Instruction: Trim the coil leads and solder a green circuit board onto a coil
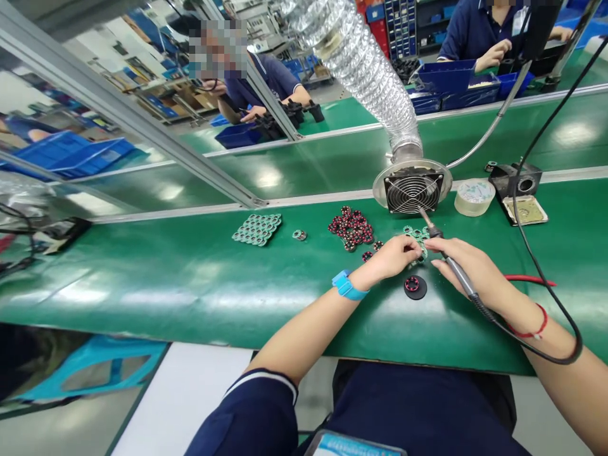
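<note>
My right hand (468, 269) is closed around a soldering iron (456, 272), its tip pointing up and away toward the fan. At the small green ring-shaped boards (415, 234), my left hand (399, 254) has thumb and fingers pinched together; whatever is between them is too small to make out. Just below the hands, a red-and-black ring-shaped part (411, 284) rests on a black round disc (418, 291). A pile of similar red-and-black ring parts (350, 228) lies left of my left hand, a couple of them close to the wrist.
A fume fan (412, 192) on a silver duct (375, 76) stands behind the hands. A tape roll (474, 197) and a soldering iron stand (522, 190) sit at the right. Green boards (258, 229) lie in rows at the left. A black cable (560, 310) loops by my right forearm. Co-workers sit opposite.
</note>
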`<state>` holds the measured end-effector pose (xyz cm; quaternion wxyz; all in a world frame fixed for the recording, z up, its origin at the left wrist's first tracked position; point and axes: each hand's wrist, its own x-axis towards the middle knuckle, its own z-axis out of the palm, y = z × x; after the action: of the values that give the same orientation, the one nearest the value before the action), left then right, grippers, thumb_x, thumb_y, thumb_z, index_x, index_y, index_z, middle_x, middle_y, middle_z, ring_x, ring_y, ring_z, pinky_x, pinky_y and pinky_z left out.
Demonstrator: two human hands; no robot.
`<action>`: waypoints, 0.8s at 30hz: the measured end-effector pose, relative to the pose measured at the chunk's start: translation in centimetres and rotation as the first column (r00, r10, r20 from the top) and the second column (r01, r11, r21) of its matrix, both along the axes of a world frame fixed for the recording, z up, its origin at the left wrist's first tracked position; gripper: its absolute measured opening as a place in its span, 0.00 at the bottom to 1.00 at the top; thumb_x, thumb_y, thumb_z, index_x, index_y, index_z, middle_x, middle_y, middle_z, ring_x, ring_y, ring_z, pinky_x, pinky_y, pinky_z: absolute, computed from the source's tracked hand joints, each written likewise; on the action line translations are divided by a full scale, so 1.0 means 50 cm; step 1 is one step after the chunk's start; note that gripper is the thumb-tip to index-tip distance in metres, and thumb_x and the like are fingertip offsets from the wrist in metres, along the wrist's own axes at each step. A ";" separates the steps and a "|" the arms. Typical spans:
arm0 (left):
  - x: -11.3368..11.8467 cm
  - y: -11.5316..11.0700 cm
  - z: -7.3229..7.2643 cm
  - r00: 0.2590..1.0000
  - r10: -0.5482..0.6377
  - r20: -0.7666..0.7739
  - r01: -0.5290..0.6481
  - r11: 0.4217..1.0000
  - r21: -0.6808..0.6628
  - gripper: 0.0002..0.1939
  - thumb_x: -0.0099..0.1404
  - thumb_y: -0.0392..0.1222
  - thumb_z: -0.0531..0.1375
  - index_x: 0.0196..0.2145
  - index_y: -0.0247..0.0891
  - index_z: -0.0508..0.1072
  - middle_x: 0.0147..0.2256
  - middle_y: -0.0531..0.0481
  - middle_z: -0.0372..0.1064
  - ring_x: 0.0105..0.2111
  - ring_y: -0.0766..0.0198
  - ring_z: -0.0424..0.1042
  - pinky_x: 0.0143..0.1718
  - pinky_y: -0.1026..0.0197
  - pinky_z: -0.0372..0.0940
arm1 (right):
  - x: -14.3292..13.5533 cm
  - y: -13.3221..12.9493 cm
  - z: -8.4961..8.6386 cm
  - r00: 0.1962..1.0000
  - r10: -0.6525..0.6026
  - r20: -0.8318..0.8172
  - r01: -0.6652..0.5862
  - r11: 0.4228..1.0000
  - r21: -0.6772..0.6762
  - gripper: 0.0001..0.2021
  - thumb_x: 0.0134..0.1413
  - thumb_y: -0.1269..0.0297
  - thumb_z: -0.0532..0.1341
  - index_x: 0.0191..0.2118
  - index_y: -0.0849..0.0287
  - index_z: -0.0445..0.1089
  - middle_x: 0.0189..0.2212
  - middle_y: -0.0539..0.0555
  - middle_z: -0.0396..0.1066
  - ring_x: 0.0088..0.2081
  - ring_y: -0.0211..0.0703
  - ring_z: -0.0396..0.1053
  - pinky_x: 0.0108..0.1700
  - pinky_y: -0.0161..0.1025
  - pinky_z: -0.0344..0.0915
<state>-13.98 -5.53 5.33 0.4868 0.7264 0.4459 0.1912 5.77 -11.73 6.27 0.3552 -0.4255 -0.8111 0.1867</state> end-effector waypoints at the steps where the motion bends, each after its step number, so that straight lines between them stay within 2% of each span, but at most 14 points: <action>1: -0.002 0.002 0.001 1.000 0.019 0.012 -0.019 1.000 -0.005 0.05 0.61 0.36 0.57 0.29 0.32 0.69 0.30 0.50 0.65 0.31 0.67 0.61 0.35 0.62 0.57 | 0.000 -0.002 0.000 1.000 -0.003 0.022 0.003 1.000 0.002 0.18 0.61 0.66 0.56 0.56 0.53 0.63 0.48 0.54 0.71 0.46 0.46 0.70 0.48 0.48 0.69; 4: -0.003 0.002 0.015 0.994 0.044 0.096 -0.038 0.998 -0.059 0.04 0.61 0.36 0.57 0.29 0.32 0.67 0.29 0.51 0.63 0.30 0.68 0.60 0.35 0.63 0.58 | 0.004 -0.011 0.008 0.996 -0.080 0.047 0.079 0.997 0.019 0.17 0.62 0.66 0.55 0.56 0.55 0.62 0.48 0.56 0.70 0.46 0.47 0.70 0.47 0.49 0.69; 7: -0.003 -0.018 0.035 0.976 0.015 0.217 0.026 0.982 -0.185 0.06 0.63 0.39 0.57 0.36 0.33 0.65 0.27 0.53 0.62 0.27 0.70 0.61 0.32 0.64 0.60 | -0.006 -0.033 0.020 0.987 -0.148 0.060 0.145 0.988 0.056 0.18 0.61 0.66 0.56 0.56 0.56 0.60 0.47 0.57 0.70 0.45 0.47 0.69 0.46 0.47 0.69; 9: -0.006 -0.038 0.045 0.945 0.018 0.326 0.077 0.958 -0.277 0.11 0.63 0.40 0.58 0.40 0.33 0.63 0.26 0.54 0.61 0.25 0.72 0.62 0.30 0.66 0.61 | -0.025 -0.052 0.025 0.986 -0.147 0.074 0.142 0.987 0.070 0.19 0.60 0.66 0.57 0.57 0.56 0.59 0.45 0.57 0.70 0.43 0.47 0.68 0.44 0.46 0.68; 12: -0.016 -0.069 0.055 0.879 0.074 0.471 0.117 0.924 -0.364 0.17 0.60 0.44 0.63 0.40 0.33 0.61 0.26 0.55 0.62 0.24 0.73 0.62 0.28 0.68 0.60 | -0.061 -0.077 0.028 0.984 -0.152 0.095 0.143 0.984 0.102 0.18 0.61 0.66 0.57 0.56 0.57 0.59 0.39 0.56 0.69 0.39 0.46 0.65 0.40 0.45 0.66; 16: -0.036 -0.092 0.060 0.858 0.118 0.499 0.098 0.918 -0.385 0.20 0.59 0.47 0.64 0.41 0.35 0.60 0.25 0.56 0.62 0.23 0.73 0.63 0.26 0.67 0.60 | -0.091 -0.091 0.025 0.979 -0.165 0.118 0.139 0.969 0.202 0.16 0.62 0.65 0.56 0.55 0.58 0.59 0.34 0.55 0.66 0.35 0.46 0.63 0.37 0.43 0.64; 18: -0.052 -0.094 0.059 0.879 0.110 0.464 0.059 0.941 -0.334 0.17 0.63 0.48 0.60 0.41 0.35 0.60 0.28 0.54 0.62 0.25 0.71 0.64 0.28 0.65 0.61 | -0.090 -0.090 0.020 0.974 -0.178 0.144 0.143 0.964 0.223 0.16 0.61 0.66 0.57 0.54 0.58 0.60 0.33 0.55 0.67 0.35 0.47 0.63 0.37 0.44 0.63; 20: -0.070 -0.093 0.055 0.939 0.005 0.343 0.049 0.987 -0.150 0.15 0.65 0.47 0.57 0.43 0.34 0.62 0.35 0.48 0.64 0.31 0.67 0.66 0.34 0.61 0.64 | -0.077 -0.088 0.011 0.971 -0.204 0.127 0.179 0.966 0.189 0.18 0.60 0.66 0.58 0.55 0.57 0.60 0.36 0.56 0.69 0.37 0.48 0.65 0.39 0.46 0.64; 21: -0.079 -0.092 0.050 0.966 -0.083 0.246 0.090 0.996 -0.019 0.16 0.64 0.45 0.58 0.46 0.34 0.63 0.40 0.45 0.64 0.37 0.64 0.66 0.40 0.58 0.65 | -0.068 -0.088 0.006 0.970 -0.223 0.099 0.207 0.966 0.154 0.19 0.59 0.65 0.59 0.56 0.56 0.59 0.38 0.56 0.70 0.39 0.48 0.67 0.41 0.46 0.65; 22: -0.086 -0.091 0.043 0.976 -0.175 0.130 0.162 0.981 0.108 0.18 0.63 0.41 0.58 0.49 0.34 0.63 0.45 0.42 0.63 0.43 0.60 0.65 0.46 0.54 0.64 | -0.057 -0.088 0.002 0.967 -0.244 0.067 0.236 0.965 0.111 0.21 0.59 0.65 0.60 0.57 0.55 0.58 0.41 0.56 0.71 0.41 0.47 0.68 0.44 0.47 0.66; 24: -0.094 -0.090 0.024 0.946 -0.317 -0.072 0.325 0.907 0.267 0.24 0.61 0.35 0.58 0.55 0.35 0.61 0.51 0.40 0.59 0.52 0.55 0.60 0.54 0.50 0.59 | -0.037 -0.092 -0.006 0.958 -0.286 0.025 0.285 0.958 0.028 0.24 0.58 0.64 0.61 0.59 0.53 0.57 0.44 0.55 0.71 0.44 0.46 0.69 0.48 0.46 0.66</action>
<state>-18.66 -10.03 6.53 0.3998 0.8529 0.2960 0.1589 3.90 -16.32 5.96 0.3716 -0.5364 -0.7485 0.1177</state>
